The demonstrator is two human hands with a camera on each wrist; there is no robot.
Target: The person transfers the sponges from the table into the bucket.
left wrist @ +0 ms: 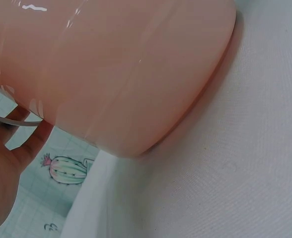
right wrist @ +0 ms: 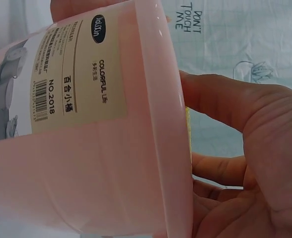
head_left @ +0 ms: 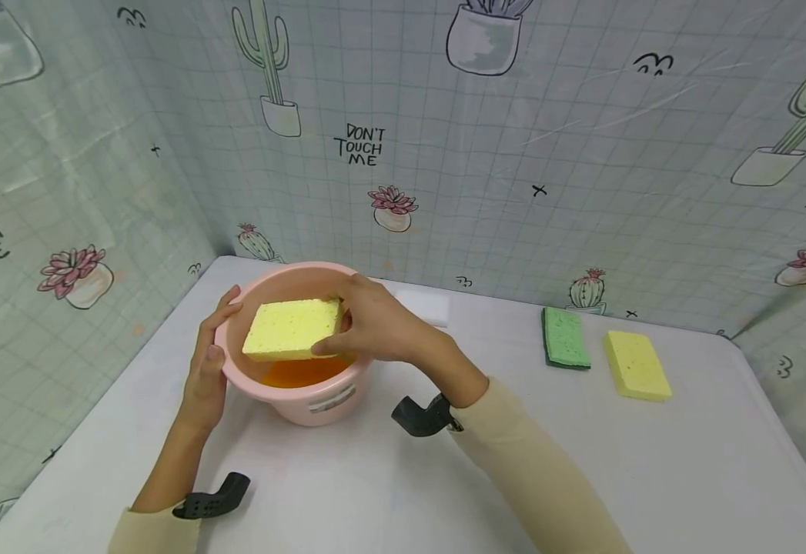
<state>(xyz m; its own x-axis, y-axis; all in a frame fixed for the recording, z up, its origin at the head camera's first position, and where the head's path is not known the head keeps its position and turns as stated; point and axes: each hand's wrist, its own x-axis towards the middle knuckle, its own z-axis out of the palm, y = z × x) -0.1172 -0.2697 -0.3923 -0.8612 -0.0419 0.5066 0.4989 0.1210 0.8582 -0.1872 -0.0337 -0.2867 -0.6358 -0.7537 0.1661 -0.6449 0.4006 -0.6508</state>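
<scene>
A pink plastic bucket (head_left: 292,402) stands on the white table, with something orange (head_left: 306,374) at its bottom. My right hand (head_left: 382,319) grips a thick yellow sponge (head_left: 290,327) by its right end, thumb at the near edge, over the bucket's mouth. At the bucket's left side, my left hand (head_left: 207,373) holds the rim, its fingertips and thumb on the edge. The left wrist view has the bucket wall (left wrist: 131,74) close up, with the fingers at its far side. In the right wrist view the rim hides most of the sponge.
A green sponge (head_left: 566,338) with a dark underside and another yellow sponge (head_left: 637,365) lie on the right part of the table. Behind my right hand sits a white item (head_left: 425,306). A patterned curtain (head_left: 444,154) rises along the table's back edge.
</scene>
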